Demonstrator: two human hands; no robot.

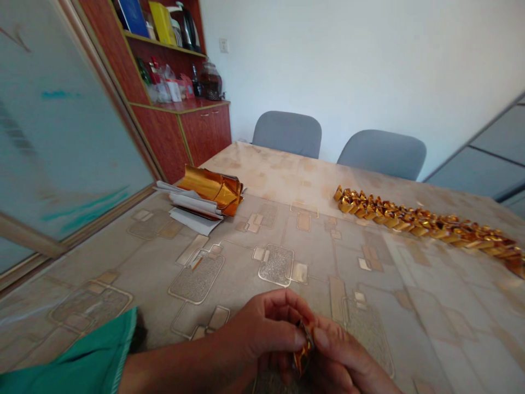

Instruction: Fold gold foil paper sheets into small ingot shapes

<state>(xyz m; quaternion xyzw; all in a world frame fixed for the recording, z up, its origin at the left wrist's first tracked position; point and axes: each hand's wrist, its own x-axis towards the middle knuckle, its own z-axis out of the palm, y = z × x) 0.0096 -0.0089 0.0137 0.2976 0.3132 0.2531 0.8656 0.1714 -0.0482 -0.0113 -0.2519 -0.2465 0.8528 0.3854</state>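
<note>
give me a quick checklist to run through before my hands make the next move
1. Gold foil piece gripped: ok, held by the left hand and right hand.
2. Piece's whole shape correct: cannot tell, the hands cover much of it.
3. Gold sheets apart from the hands: ok, piled on the table farther left.
4. Sheet edges lined up: not ok, uneven.
5. Row of folded gold pieces complete: cannot tell, the picture's right edge cuts it.

Paper stack point(209, 191) and foil row point(410, 220) flank open tablecloth point(314, 238).
</note>
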